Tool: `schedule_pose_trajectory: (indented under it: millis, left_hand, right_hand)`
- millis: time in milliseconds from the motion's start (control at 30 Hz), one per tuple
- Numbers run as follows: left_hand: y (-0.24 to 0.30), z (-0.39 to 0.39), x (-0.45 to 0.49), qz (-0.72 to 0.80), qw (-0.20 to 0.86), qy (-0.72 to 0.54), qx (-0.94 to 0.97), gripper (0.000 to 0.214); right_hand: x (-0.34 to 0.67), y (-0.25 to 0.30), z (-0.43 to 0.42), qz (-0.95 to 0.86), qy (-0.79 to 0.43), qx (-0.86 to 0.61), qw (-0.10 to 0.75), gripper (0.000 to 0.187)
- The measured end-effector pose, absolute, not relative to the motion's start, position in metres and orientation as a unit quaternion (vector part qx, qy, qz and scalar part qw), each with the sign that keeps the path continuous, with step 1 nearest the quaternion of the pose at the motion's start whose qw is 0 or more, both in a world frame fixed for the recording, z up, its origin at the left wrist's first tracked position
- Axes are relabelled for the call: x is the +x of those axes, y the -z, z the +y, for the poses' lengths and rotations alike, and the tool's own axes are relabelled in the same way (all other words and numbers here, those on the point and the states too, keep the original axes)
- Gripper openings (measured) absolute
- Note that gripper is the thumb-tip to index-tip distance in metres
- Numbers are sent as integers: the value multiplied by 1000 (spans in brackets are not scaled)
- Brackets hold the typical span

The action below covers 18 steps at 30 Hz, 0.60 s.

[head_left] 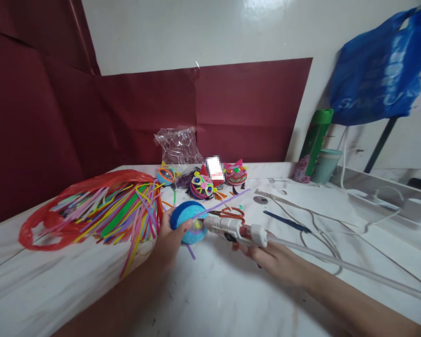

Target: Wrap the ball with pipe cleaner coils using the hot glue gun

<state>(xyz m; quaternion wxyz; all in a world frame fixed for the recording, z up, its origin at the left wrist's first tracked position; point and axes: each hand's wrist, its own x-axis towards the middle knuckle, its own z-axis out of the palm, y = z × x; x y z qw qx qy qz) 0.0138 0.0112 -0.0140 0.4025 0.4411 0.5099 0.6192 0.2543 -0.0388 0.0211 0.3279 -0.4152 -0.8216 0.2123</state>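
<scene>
My left hand (170, 235) grips a round ball (183, 210) wrapped in coiled pipe cleaners, dark blue outside and light blue toward a pale purple and yellow centre. A loose purple pipe cleaner (228, 200) sticks out past the ball's upper right. In my right hand (263, 258) is a white hot glue gun (231, 229), with a long glue stick (319, 254) trailing from its back. The gun's nozzle points at the ball's centre; whether it touches cannot be made out. Orange-handled scissors (233, 214) lie just behind the gun.
A red plastic bag (38, 231) holds many coloured pipe cleaners (126, 206) at left. Finished animal-face balls (202, 186) and clear wrapping (178, 146) stand behind. At right are a dark blue pen-like tool (287, 221), cables (331, 248), a green spray can (314, 145) and a cup (327, 164).
</scene>
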Motion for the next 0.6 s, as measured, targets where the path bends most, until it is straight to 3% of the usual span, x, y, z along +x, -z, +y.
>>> schedule_pose_trajectory:
  millis: [600]
  left_hand:
    - [18, 14, 11, 531, 372, -612, 452, 65]
  right_hand:
    - [250, -21, -42, -830, -200, -393, 342, 24]
